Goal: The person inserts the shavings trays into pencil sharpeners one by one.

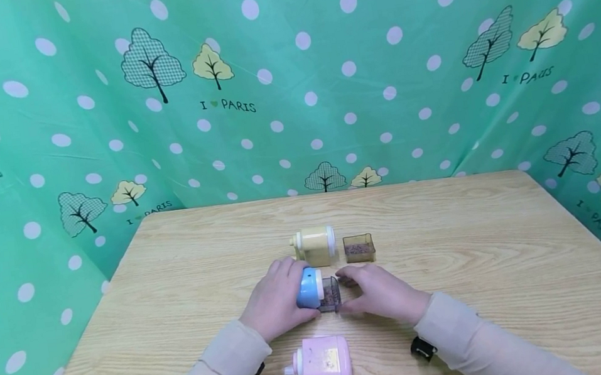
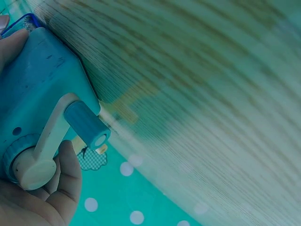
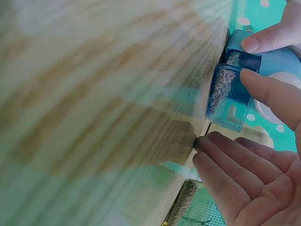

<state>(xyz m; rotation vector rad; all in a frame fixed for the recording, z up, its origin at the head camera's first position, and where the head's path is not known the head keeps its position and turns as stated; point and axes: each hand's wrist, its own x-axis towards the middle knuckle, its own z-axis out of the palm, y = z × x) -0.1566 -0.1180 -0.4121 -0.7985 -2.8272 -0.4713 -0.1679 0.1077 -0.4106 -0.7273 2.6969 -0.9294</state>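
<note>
My left hand grips a blue crank pencil sharpener lying in the middle of the table. Its white crank arm with a blue knob shows in the left wrist view, fingers close behind it. A clear shavings drawer sticks partly out of the sharpener's right end, holding pencil shavings. Beside this drawer is my right hand. In the right wrist view its thumb lies at the drawer's edge, while the other fingers stretch out straight, apart from it.
Behind the hands stands a yellow pencil sharpener, with a separate yellowish drawer of shavings to its right. A pink pencil sharpener lies near the front, between the forearms. A green dotted cloth surrounds the wooden table.
</note>
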